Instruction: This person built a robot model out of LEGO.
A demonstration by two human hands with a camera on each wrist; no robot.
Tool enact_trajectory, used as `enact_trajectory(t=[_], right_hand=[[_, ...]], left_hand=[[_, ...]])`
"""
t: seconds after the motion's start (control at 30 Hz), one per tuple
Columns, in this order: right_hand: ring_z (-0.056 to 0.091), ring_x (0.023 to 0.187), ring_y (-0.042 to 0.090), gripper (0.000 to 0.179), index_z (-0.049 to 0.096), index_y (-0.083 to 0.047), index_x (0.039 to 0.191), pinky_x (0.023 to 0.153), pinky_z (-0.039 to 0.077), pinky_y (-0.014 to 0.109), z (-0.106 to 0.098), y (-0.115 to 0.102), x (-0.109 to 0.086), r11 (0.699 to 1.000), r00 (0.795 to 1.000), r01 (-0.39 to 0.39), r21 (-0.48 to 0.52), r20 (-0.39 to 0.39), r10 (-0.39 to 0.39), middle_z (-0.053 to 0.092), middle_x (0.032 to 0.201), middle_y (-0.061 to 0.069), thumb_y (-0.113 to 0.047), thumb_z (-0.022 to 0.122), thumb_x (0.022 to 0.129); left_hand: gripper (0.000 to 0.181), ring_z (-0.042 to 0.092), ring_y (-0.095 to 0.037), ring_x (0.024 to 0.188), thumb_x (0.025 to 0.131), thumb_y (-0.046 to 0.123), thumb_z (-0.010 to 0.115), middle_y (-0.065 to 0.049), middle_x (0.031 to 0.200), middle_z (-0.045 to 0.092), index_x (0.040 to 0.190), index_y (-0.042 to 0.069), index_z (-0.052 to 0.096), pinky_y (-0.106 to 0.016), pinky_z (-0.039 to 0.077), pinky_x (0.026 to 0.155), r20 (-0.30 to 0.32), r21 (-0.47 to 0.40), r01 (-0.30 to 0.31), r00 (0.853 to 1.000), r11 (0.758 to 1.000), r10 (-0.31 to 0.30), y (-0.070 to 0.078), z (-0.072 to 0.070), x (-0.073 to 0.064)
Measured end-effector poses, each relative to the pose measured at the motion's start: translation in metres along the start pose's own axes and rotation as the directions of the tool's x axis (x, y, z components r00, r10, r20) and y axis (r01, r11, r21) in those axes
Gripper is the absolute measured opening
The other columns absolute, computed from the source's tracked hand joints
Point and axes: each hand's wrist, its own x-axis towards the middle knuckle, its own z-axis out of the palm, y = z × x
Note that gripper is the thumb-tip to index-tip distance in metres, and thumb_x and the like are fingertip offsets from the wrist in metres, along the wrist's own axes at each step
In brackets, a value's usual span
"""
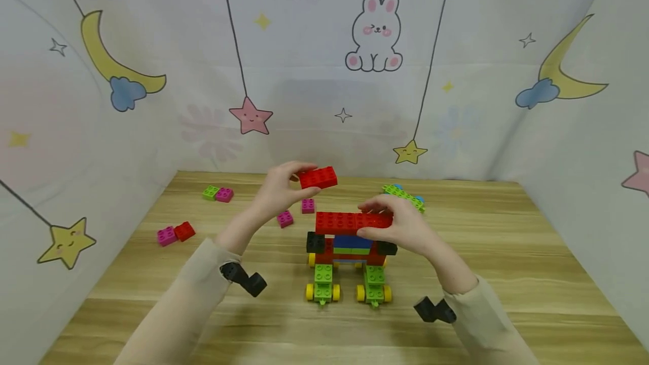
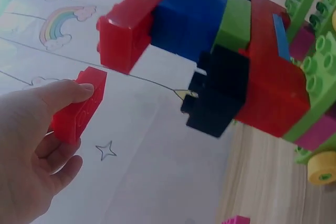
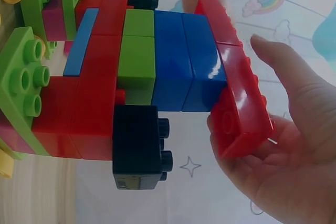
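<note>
My left hand (image 1: 274, 189) holds a red brick (image 1: 318, 177) between thumb and fingers, raised to the left of and above a built toy. The toy has green wheeled bases (image 1: 323, 283) with yellow wheels, red bricks, black bricks (image 2: 219, 90) at its sides, and green and blue bricks (image 3: 176, 59) stacked in its middle. Across its top lies a row of red bricks (image 1: 337, 222). My right hand (image 1: 405, 224) is around the right end of that row, its fingers curved behind the red brick (image 3: 244, 103); the thumb stands off it in the right wrist view.
Behind the toy at right lies a green plate piece with blue wheels (image 1: 404, 197). Loose pink bricks (image 1: 285, 218) lie behind it at left. Farther left are a green and pink pair (image 1: 218, 193) and a pink and red pair (image 1: 176, 233). Printed cloth (image 1: 324, 89) walls the wooden table.
</note>
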Motion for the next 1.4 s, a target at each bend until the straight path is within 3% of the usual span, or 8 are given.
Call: enact_trajectory(t=[0.17,0.33,0.43,0.53,0.73,1.17,1.4], right_hand=[[0.064,0.099,0.025,0.04,0.064,-0.002,0.122,0.09,0.054,0.044,-0.004,-0.004,0.001,0.998,0.994,0.042,0.042,-0.099,-0.038,0.068,0.116,0.013,-0.017,0.076,0.086],[0.064,0.1,0.024,0.045,0.061,-0.003,0.127,0.092,0.054,0.034,-0.009,-0.009,0.001,0.997,0.985,0.055,0.062,-0.169,-0.044,0.067,0.118,0.012,-0.014,0.076,0.086],[0.064,0.105,0.026,0.048,0.058,-0.004,0.13,0.095,0.053,0.032,-0.011,-0.011,0.001,0.993,0.982,0.076,0.086,-0.178,-0.059,0.066,0.123,0.012,-0.012,0.076,0.086],[0.063,0.111,0.028,0.05,0.057,-0.004,0.132,0.098,0.052,0.037,-0.011,-0.012,0.001,0.99,0.982,0.098,0.103,-0.172,-0.08,0.064,0.126,0.013,-0.012,0.075,0.086],[0.063,0.113,0.029,0.051,0.056,-0.002,0.133,0.099,0.05,0.047,-0.01,-0.014,-0.001,0.989,0.983,0.124,0.084,-0.15,-0.11,0.063,0.129,0.015,-0.01,0.074,0.087],[0.067,0.102,0.027,0.034,0.068,-0.002,0.118,0.089,0.056,0.046,-0.004,-0.008,-0.005,0.988,0.984,0.125,0.092,-0.138,-0.112,0.07,0.114,0.013,-0.01,0.075,0.085],[0.069,0.1,0.027,0.033,0.068,-0.001,0.117,0.088,0.057,0.039,-0.001,-0.003,-0.007,0.988,0.981,0.123,0.091,-0.162,-0.107,0.07,0.113,0.014,-0.009,0.074,0.086]], left_hand=[[0.046,0.062,-0.029,0.106,0.085,0.018,0.077,-0.013,0.122,0.066,0.127,0.004,0.063,-0.043,0.053,0.093,-0.037,-0.049,-0.051,0.998,0.997,0.049,0.021,0.001,-0.006],[0.047,0.062,-0.027,0.105,0.084,0.015,0.078,-0.012,0.121,0.068,0.126,0.003,0.064,-0.042,0.053,0.092,-0.031,-0.095,-0.108,0.994,0.99,0.105,0.04,0.005,-0.014],[0.047,0.062,-0.026,0.104,0.083,0.015,0.079,-0.011,0.12,0.068,0.126,0.003,0.064,-0.041,0.053,0.09,-0.028,-0.107,-0.135,0.991,0.985,0.133,0.048,0.01,-0.018],[0.048,0.061,-0.024,0.101,0.082,0.016,0.08,-0.01,0.118,0.069,0.126,0.004,0.064,-0.039,0.055,0.082,-0.025,-0.111,-0.156,0.988,0.982,0.154,0.053,0.014,-0.021],[0.049,0.063,-0.023,0.101,0.081,0.017,0.081,-0.01,0.116,0.071,0.126,0.004,0.064,-0.039,0.054,0.087,-0.004,-0.099,-0.192,0.981,0.976,0.193,0.058,0.022,-0.026],[0.052,0.062,-0.023,0.104,0.083,0.018,0.079,-0.008,0.121,0.068,0.131,0.006,0.061,-0.037,0.054,0.092,0.058,-0.138,-0.159,0.984,0.978,0.168,0.057,0.03,-0.036],[0.05,0.06,-0.024,0.107,0.085,0.021,0.077,-0.007,0.121,0.068,0.131,0.008,0.061,-0.043,0.05,0.094,0.073,-0.163,-0.084,0.993,0.983,0.097,0.05,0.032,-0.039]])
